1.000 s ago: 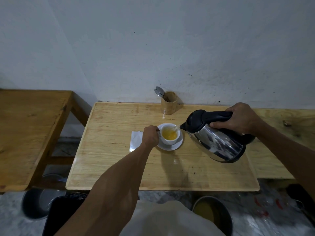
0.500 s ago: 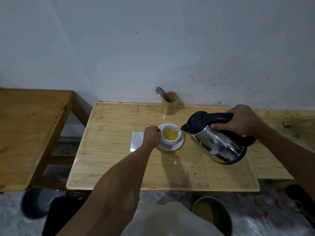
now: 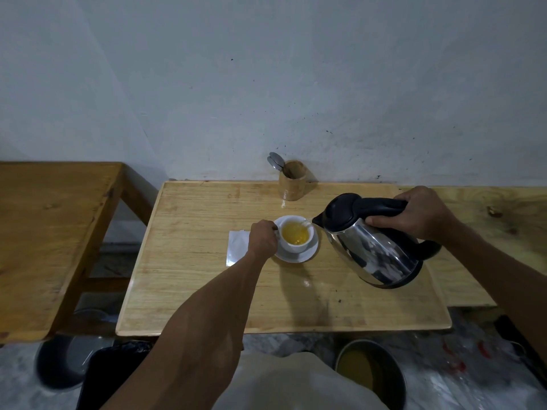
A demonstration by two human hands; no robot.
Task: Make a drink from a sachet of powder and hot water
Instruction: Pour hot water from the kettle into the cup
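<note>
Your left hand (image 3: 262,240) covers the handle of the small white ceramic cup (image 3: 297,235) and the right edge of the flat white paper sachet (image 3: 237,247). Your right hand (image 3: 420,214) hides the rear of the steel kettle's black plastic handle (image 3: 381,206). The round dark pan of yellowish liquid (image 3: 370,372) on the near floor runs off the bottom edge, your clothing overlapping its left rim

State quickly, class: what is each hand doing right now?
Left hand: closed on the handle of the white cup.
Right hand: closed on the handle of the tilted steel kettle.
</note>
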